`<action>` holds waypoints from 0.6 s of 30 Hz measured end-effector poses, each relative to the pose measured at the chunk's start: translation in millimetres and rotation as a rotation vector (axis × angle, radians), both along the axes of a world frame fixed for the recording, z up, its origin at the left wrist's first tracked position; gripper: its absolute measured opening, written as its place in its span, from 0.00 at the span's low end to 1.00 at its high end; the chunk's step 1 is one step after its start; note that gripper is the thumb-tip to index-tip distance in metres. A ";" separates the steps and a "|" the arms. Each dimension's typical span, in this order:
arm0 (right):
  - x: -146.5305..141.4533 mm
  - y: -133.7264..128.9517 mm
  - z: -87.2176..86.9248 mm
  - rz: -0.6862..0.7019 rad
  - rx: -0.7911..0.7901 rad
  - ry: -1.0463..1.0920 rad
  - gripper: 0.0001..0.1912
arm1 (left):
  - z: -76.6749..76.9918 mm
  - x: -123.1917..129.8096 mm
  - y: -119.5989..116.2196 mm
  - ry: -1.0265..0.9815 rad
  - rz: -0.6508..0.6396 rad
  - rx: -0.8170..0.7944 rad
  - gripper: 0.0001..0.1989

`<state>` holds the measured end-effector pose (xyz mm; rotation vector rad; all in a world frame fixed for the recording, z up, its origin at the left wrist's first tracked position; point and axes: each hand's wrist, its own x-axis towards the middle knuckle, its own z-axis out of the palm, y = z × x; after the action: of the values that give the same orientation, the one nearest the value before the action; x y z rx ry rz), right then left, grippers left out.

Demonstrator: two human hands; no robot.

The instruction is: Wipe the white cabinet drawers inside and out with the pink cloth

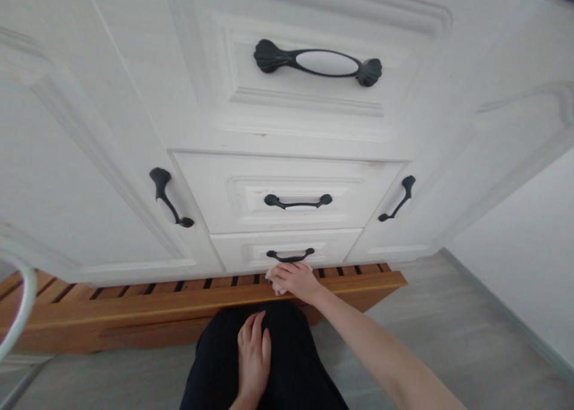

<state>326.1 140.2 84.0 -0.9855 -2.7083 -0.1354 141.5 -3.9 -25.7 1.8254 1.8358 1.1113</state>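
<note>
A pale pink cloth (277, 285) is bunched under the fingers of my right hand (298, 280), just below the handle of the bottom drawer (237, 248). That hand sits over the slatted wooden ledge (179, 296) in front of the drawer; whether the cloth touches the drawer front, I cannot tell. My left hand (254, 353) lies on my dark-trousered leg (210, 356), its fingers stretched out and holding nothing. The black bottom handle (290, 257) is right above my right fingertips.
Above are a middle drawer (201, 189) and a large top drawer (309, 114), both with black-and-white handles and small dark marks. White cabinet doors (81, 177) flank them. A curved white tube (27, 302) stands at far left. Grey floor (430, 320) and a white wall (524, 254) lie right.
</note>
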 end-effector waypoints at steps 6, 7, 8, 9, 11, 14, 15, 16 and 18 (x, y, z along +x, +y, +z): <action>156.4 -29.5 28.0 -0.286 0.054 -0.031 0.16 | -0.8 0.3 0.3 -0.035 -0.006 -0.008 0.20; 171.9 -36.2 31.6 -0.357 0.075 -0.008 0.16 | -0.9 0.4 0.3 -0.037 -0.004 -0.007 0.20; 183.3 -44.2 33.2 -0.427 0.105 0.012 0.17 | -1.3 0.6 0.3 -0.039 0.001 -0.002 0.20; 190.9 -53.6 32.6 -0.495 0.127 0.049 0.18 | -2.0 0.9 0.3 -0.040 0.007 0.004 0.20; 196.3 -76.3 24.2 -0.605 0.097 0.241 0.22 | -4.2 1.7 0.1 -0.041 0.017 0.013 0.20; 188.2 -118.4 -2.6 -0.787 -0.169 0.793 0.23 | -8.2 1.5 0.3 -0.033 0.015 0.012 0.20; 183.0 -133.8 -12.9 -0.868 -0.272 0.992 0.22 | -8.9 0.6 0.5 -0.028 0.012 0.010 0.20; 177.0 -149.4 -22.5 -0.957 -0.353 1.166 0.23 | -8.8 -0.7 0.7 -0.022 0.009 0.011 0.20; 162.8 -179.0 -37.6 -1.090 -0.500 1.494 0.28 | -4.9 -2.9 0.2 -0.004 -0.001 0.016 0.20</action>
<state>488.9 -38.8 46.4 -1.6059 -0.7171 0.7705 138.6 -3.7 -30.6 1.8313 1.8291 1.1314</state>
